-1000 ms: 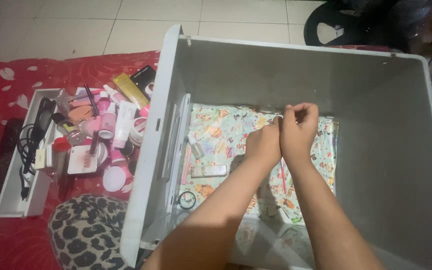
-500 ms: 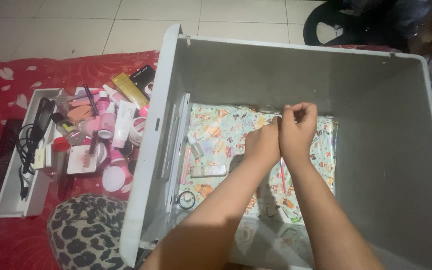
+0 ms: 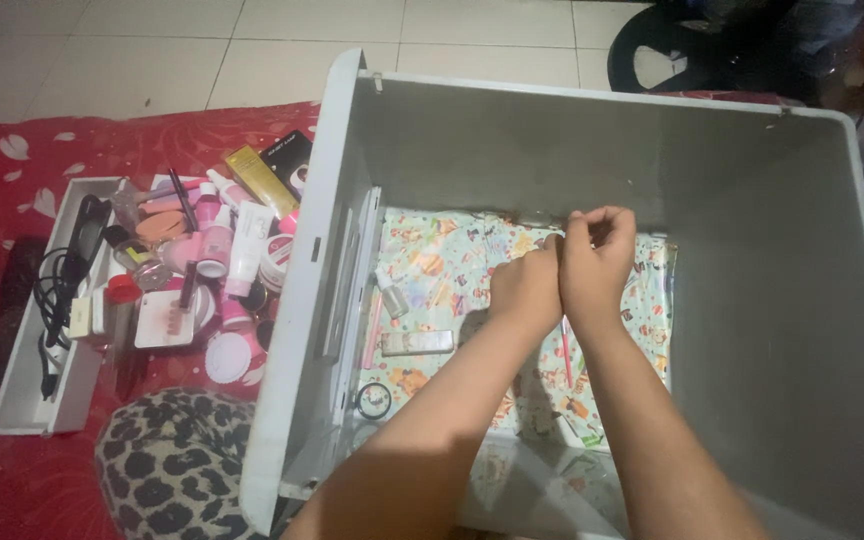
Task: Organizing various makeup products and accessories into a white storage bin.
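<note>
Both hands reached down into a deep grey plastic bin [image 3: 752, 330], the left hand [image 3: 525, 287] and right hand [image 3: 597, 262] pressed side by side over the patterned liner sheet [image 3: 442, 265] on its bottom, near the far wall. Each grip was curled shut, the right fingertips seemingly pinching something small that could not be made out, and whether the left held anything could not be told. Beside the arms on the liner lay a small bottle [image 3: 392, 298], a flat pale stick [image 3: 417, 342] and a dark ring [image 3: 374, 400], while a heap of cosmetics [image 3: 207, 255] sat on the red floral cloth [image 3: 12, 160] outside the bin.
</note>
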